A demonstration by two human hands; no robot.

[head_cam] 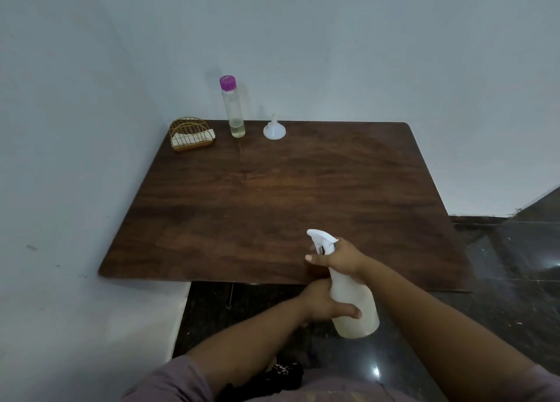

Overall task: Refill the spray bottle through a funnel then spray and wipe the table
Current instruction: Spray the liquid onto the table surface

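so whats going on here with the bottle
A person holds a white spray bottle in both hands at the near edge of the wooden table. The right hand grips its neck by the trigger head; the left hand wraps the body. The white funnel sits mouth-down at the far edge, untouched, beside the purple-capped bottle and a wire holder with a white cloth.

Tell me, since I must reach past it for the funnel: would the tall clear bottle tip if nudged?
Probably. The tall clear bottle is narrow and stands upright on a small base. Only a little liquid shows near its bottom, so it is likely light. Once down, its round body could roll.
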